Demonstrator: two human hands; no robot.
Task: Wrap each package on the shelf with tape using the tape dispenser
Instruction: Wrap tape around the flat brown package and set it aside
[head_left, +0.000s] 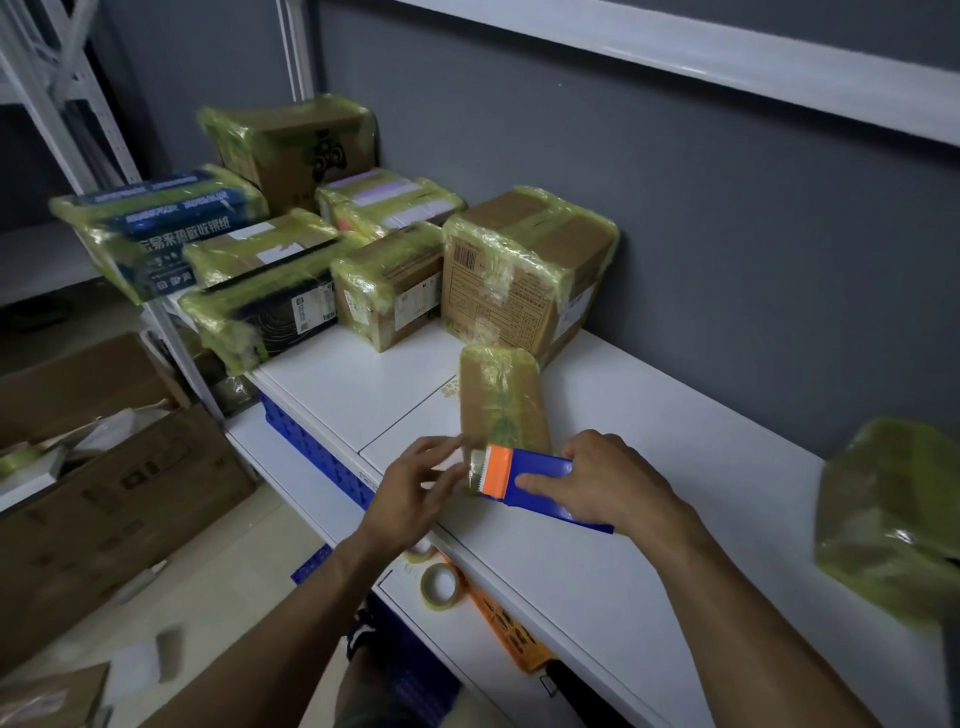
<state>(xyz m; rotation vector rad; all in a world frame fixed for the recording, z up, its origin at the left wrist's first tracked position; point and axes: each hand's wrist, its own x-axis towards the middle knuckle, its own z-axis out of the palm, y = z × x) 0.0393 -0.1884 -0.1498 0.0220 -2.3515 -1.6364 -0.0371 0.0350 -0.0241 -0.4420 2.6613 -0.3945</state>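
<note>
A long flat brown package (501, 400), partly covered in yellowish tape, lies on the white shelf (649, 519) in front of me. My right hand (605, 480) grips the blue tape dispenser (540, 486) with its orange cutter end pointing left, at the package's near end. My left hand (421, 486) is blurred; its fingertips are at the loose clear tape at the cutter, and whether they pinch it is unclear. Several taped packages (524, 265) stand at the back left of the shelf.
Another taped package (893, 519) sits at the shelf's right edge. Two tape rolls (440, 586) and an orange item lie on the lower shelf. Open cardboard boxes (119, 493) stand on the floor to the left. A blue crate (317, 452) sits below the shelf.
</note>
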